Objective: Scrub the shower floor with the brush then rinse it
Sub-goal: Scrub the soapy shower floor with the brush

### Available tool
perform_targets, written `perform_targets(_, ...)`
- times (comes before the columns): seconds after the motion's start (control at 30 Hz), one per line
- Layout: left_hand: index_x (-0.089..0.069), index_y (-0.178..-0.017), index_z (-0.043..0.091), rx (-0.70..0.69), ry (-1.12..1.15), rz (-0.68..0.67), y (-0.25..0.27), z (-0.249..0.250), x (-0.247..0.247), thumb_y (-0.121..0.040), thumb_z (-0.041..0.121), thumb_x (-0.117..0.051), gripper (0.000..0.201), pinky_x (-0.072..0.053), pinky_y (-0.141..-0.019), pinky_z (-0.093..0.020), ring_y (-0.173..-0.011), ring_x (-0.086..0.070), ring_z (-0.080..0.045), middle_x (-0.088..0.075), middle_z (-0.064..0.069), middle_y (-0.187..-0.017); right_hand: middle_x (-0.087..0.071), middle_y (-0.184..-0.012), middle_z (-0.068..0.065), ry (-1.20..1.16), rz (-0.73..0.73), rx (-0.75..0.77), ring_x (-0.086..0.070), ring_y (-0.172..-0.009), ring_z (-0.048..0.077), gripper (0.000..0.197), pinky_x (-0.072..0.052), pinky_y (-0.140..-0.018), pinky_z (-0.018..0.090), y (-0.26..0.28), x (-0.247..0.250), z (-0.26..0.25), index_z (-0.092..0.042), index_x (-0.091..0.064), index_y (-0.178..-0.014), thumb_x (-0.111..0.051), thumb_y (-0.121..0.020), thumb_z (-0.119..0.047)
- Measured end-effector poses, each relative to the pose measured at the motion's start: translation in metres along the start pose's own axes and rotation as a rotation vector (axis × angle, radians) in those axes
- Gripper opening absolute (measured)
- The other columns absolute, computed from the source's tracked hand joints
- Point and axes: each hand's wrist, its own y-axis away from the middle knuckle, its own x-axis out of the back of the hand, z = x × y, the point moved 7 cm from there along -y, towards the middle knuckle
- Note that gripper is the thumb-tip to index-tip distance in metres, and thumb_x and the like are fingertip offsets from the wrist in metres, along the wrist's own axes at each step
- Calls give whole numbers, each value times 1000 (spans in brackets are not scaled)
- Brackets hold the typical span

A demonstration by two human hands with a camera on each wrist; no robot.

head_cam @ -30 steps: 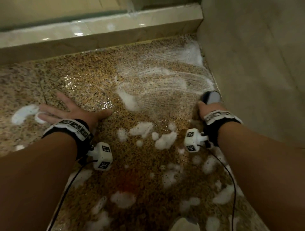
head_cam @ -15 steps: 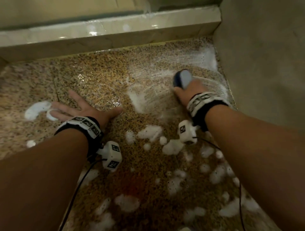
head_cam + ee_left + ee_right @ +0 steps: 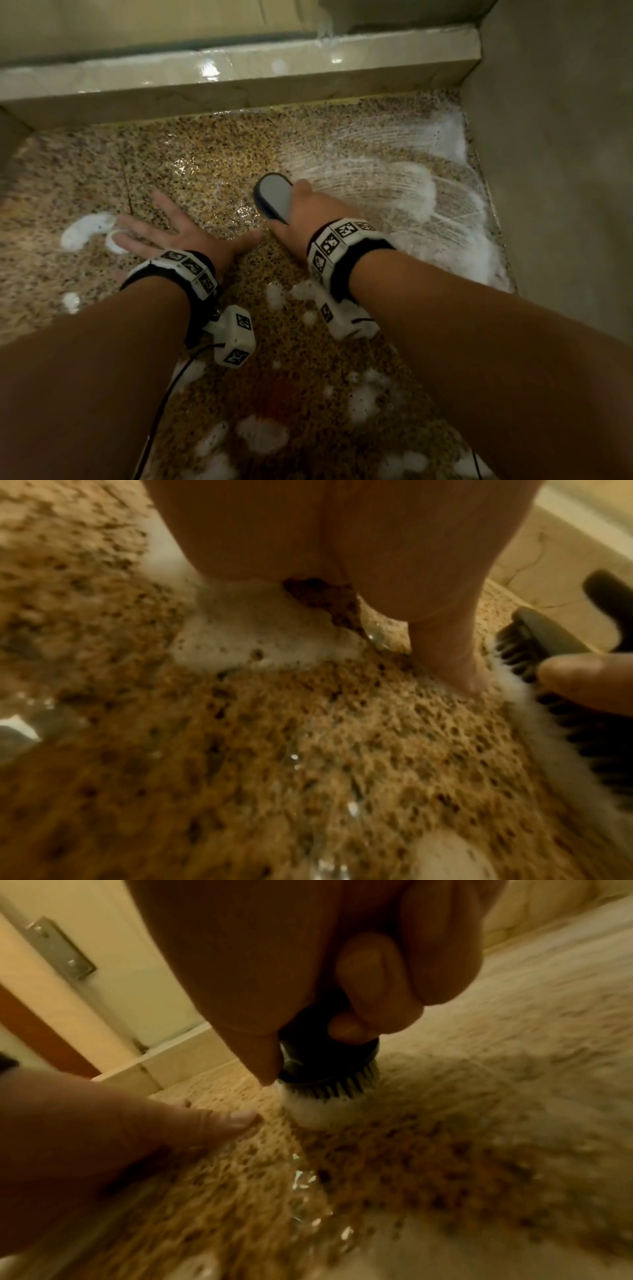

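The speckled brown shower floor (image 3: pixel 212 161) is wet and streaked with white foam (image 3: pixel 404 192). My right hand (image 3: pixel 305 216) grips a dark scrub brush (image 3: pixel 274 197), its bristles (image 3: pixel 329 1089) pressed onto the floor amid suds. My left hand (image 3: pixel 164 231) lies flat on the floor with fingers spread, its thumb (image 3: pixel 219 1123) reaching close to the brush. In the left wrist view the brush (image 3: pixel 548 653) sits just right of my thumb (image 3: pixel 455 669).
A glossy raised curb (image 3: pixel 239 78) bounds the far side. A beige wall (image 3: pixel 555 154) runs along the right. Foam blobs (image 3: pixel 260 435) are scattered on the near floor, one blob (image 3: pixel 85 229) by my left fingers. Wrist camera cables (image 3: pixel 164 404) trail over the floor.
My right hand has swept the brush leftward from the right wall to the middle, leaving arced foam streaks. My left hand has stayed flat on the floor.
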Motion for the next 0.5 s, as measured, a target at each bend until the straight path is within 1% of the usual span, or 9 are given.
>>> perform_targets(0.07,37,-151,36,4,-6,-13,-3,-1,-1,-35,101,-58,164,-1,-113,-79,-151,25,-47,37,-22,-161,-60,-91,3,26,24,6,-55,-68,22,62,-46,-62,33,-4,11,13,-13,-40,-130,-57,-91,-58)
perform_targets(0.1,38,-151,36,0,-1,-20,-3,-1,-1,-33,102,-57,165,0,-112,-79,-150,26,-48,37,-22,-160,-62,-95,4,4,62,-33,-54,-68,21,61,-45,-64,32,-10,22,31,-15,-43,-130,-58,-90,-59)
perform_targets(0.17,38,-150,36,-11,20,-28,-4,-2,-1,-34,102,-59,165,1,-112,-78,-150,26,-47,38,-22,-160,-63,-106,7,-83,152,-172,-53,-73,25,67,-43,-69,33,-21,49,76,-14,-46,-135,-61,-89,-60)
perform_targets(0.27,38,-150,36,-25,40,-27,-5,-2,-3,-37,101,-61,164,2,-113,-79,-150,27,-47,39,-21,-159,-62,-125,17,-162,227,-440,-53,-80,32,83,-45,-70,38,-28,78,133,-7,-39,-144,-62,-88,-63)
perform_targets(0.3,39,-149,37,-29,46,-27,-6,-3,-3,-36,101,-60,164,1,-114,-79,-150,28,-47,40,-21,-159,-60,-129,20,-170,234,-485,-52,-80,32,85,-45,-69,38,-30,81,138,-5,-36,-146,-61,-89,-63)
perform_targets(0.37,40,-148,37,-37,55,-29,-8,-3,-4,-31,102,-55,164,0,-113,-80,-150,28,-47,40,-22,-159,-57,-133,21,-192,227,-476,-51,-79,32,87,-44,-69,38,-37,82,129,-4,-29,-150,-59,-92,-61)
perform_targets(0.4,40,-148,37,-40,61,-28,-8,-3,-5,-29,102,-53,165,0,-113,-80,-150,28,-47,40,-22,-159,-57,-132,20,-209,215,-448,-51,-79,31,86,-43,-69,37,-40,79,117,-3,-26,-151,-58,-93,-58)
perform_targets(0.43,40,-147,37,-41,65,-25,-9,-3,-5,-26,102,-51,165,0,-113,-80,-150,28,-47,40,-23,-159,-60,-126,19,-219,208,-409,-52,-76,30,84,-43,-67,35,-44,75,102,-3,-27,-151,-57,-94,-56)
perform_targets(0.5,40,-147,37,-39,65,-10,-9,-4,-4,-24,101,-49,165,-1,-113,-80,-150,28,-47,39,-23,-159,-62,-97,8,-199,213,-296,-53,-66,24,76,-39,-55,27,-53,66,61,-4,-36,-145,-57,-93,-56)
